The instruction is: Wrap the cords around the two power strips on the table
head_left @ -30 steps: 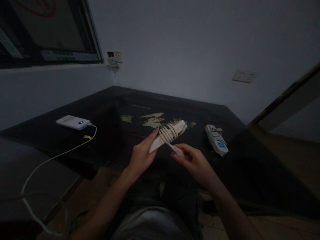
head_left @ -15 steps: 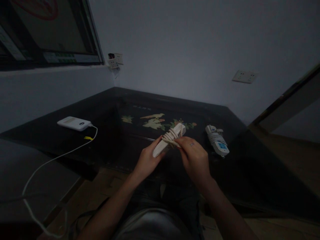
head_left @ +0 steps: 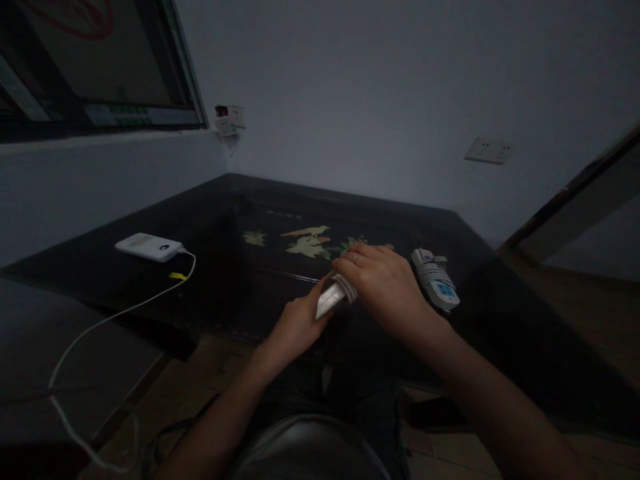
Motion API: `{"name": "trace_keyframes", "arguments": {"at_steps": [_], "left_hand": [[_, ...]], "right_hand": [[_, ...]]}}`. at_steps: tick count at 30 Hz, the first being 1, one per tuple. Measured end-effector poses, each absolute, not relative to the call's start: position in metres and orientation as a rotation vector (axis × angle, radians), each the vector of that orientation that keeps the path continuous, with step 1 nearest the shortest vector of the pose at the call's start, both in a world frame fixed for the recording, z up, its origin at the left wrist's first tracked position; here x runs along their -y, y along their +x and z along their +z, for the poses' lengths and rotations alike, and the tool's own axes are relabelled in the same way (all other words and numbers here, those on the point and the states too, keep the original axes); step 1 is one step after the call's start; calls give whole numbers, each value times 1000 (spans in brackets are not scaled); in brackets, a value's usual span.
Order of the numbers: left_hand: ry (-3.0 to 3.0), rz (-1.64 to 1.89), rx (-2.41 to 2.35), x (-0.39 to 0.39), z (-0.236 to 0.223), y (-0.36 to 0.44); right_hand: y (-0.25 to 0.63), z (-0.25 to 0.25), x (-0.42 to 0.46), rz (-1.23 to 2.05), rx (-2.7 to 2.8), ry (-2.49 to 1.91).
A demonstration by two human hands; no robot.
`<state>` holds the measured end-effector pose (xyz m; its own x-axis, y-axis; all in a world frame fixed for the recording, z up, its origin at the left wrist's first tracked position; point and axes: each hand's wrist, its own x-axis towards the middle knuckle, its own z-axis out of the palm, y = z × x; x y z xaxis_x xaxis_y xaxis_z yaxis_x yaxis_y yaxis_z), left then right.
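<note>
A white power strip [head_left: 329,303] with its cord [head_left: 346,287] wound around the middle is held above the near part of the dark table. Gripping its near end from the left is my left hand [head_left: 296,327], thumb and fingers on either side. My right hand [head_left: 383,283], with a ring on one finger, is curled over the cord and the far end of the strip, which it hides. The right fingertips are out of sight. To the right, a second power strip [head_left: 440,287] lies on the table, its grey cord wrapped around it.
On the left of the dark table [head_left: 210,293] lies a white power bank [head_left: 149,247], its white cable [head_left: 107,317] hanging over the edge. A yellow tag [head_left: 178,276] sits near that cable. Wall sockets [head_left: 489,151] are behind the table, and a window is at upper left.
My right hand has moved from the near side of the strip up and over its far end, carrying the cord around. My left hand keeps its grip, and the strip has tilted slightly.
</note>
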<state>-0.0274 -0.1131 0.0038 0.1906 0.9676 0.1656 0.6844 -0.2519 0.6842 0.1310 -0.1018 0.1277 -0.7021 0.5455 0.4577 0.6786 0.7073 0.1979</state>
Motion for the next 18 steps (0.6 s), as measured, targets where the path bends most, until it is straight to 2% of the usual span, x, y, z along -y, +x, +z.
{"name": "trace_keyframes", "arguments": {"at_steps": [9, 14, 18], "left_hand": [[1456, 1228, -1107, 112, 14, -24], [1192, 1267, -886, 123, 24, -13], [1175, 1323, -893, 127, 22, -5]], "right_hand": [[133, 100, 125, -578, 2293, -748], [146, 86, 129, -509, 2121, -709], [152, 85, 129, -533, 1992, -755]]}}
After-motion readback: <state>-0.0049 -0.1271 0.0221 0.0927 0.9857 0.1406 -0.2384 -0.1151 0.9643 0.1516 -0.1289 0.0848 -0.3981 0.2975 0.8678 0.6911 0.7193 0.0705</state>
